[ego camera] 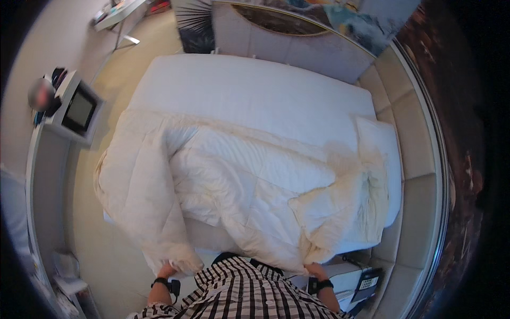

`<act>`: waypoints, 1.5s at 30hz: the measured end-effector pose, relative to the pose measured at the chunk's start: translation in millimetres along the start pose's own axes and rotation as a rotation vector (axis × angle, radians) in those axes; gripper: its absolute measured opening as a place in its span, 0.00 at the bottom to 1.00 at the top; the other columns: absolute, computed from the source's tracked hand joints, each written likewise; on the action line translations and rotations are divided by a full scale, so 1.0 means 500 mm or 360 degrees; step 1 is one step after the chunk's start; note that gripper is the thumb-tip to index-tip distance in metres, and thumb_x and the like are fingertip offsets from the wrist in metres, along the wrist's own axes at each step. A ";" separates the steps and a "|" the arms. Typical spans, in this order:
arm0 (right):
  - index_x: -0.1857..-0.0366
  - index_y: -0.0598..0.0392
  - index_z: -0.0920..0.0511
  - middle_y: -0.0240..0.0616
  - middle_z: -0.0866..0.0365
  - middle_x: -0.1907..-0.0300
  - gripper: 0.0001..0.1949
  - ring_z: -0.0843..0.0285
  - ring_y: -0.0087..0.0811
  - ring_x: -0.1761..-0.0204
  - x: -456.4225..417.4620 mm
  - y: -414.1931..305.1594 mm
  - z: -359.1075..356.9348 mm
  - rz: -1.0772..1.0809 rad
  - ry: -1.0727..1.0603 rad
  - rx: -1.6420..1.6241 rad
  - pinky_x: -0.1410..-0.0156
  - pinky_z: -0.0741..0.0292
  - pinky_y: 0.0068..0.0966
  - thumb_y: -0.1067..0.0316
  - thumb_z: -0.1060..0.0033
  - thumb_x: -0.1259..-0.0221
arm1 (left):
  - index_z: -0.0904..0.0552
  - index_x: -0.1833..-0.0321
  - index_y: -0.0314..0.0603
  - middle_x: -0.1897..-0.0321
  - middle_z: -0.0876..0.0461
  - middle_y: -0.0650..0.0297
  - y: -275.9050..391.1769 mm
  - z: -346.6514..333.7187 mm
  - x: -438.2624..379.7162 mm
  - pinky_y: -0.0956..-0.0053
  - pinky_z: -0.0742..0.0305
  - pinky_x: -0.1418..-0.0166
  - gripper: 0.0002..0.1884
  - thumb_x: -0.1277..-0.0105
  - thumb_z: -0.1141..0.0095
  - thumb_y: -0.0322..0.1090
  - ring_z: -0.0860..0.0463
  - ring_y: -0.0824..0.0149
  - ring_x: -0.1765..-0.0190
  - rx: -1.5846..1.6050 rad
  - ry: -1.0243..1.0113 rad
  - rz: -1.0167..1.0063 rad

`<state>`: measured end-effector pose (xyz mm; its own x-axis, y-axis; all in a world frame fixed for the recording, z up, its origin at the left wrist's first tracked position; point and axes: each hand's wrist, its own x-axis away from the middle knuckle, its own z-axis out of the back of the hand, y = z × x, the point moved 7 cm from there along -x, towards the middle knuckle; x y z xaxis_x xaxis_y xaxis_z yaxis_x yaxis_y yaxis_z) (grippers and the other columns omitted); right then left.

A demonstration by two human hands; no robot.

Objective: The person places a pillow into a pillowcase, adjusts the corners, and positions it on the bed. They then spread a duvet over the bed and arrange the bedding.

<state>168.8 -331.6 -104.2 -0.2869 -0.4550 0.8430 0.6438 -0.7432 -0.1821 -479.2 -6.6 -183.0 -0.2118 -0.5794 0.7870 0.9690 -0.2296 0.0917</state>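
Observation:
A cream quilted duvet (pixel 155 187) lies rumpled over the near half of a bed, with folds and a turned-back part in the middle. My left hand (pixel 167 270) grips its near edge at the lower left. At the lower right my right hand (pixel 314 270) grips another part of the same edge; some fingers of both hands are hidden by the cloth. A white fitted sheet (pixel 247 87) covers the mattress on the far side. By the headboard, a pillow (pixel 376 137) lies partly under yellowish cloth.
A padded headboard (pixel 416 139) runs along the right. Beside my right arm stands a nightstand (pixel 346 279) with a telephone (pixel 366 283). A microwave-like appliance (pixel 79 107) stands on the left. Large framed pictures (pixel 287 44) lean beyond the bed. A desk (pixel 119 16) is at the far left.

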 end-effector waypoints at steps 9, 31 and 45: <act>0.76 0.58 0.16 0.52 0.17 0.73 0.15 0.19 0.51 0.67 -0.055 -0.516 0.203 0.0967 -0.0028 0.0436 0.56 0.23 0.42 0.56 0.43 0.56 | 0.21 0.48 0.29 0.59 0.18 0.41 0.266 0.367 -0.044 0.58 0.28 0.48 0.25 0.36 0.47 0.47 0.20 0.41 0.53 0.1206 0.0527 -0.0139; 0.40 0.64 0.30 0.61 0.32 0.39 0.45 0.33 0.57 0.40 -0.011 0.664 0.520 -0.1047 0.2008 -0.0977 0.36 0.33 0.46 0.40 0.26 0.59 | 0.35 0.33 0.30 0.46 0.23 0.42 1.172 0.331 -0.013 0.58 0.28 0.40 0.46 0.50 0.33 0.54 0.24 0.45 0.41 0.0130 0.0312 -0.0343; 0.27 0.65 0.60 0.65 0.39 0.34 0.67 0.38 0.52 0.32 -0.144 0.530 0.394 -0.1083 0.0531 -0.1233 0.31 0.36 0.38 0.33 0.31 0.68 | 0.22 0.44 0.31 0.54 0.16 0.58 0.445 0.206 0.584 0.69 0.24 0.47 0.30 0.54 0.30 0.29 0.18 0.64 0.56 0.1777 0.0123 0.0793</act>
<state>499.7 -399.3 -113.7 -0.6684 0.1465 0.7292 -0.3128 -0.9449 -0.0969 -312.2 -146.3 130.1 0.2431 -0.4662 0.8506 0.5155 0.8049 0.2939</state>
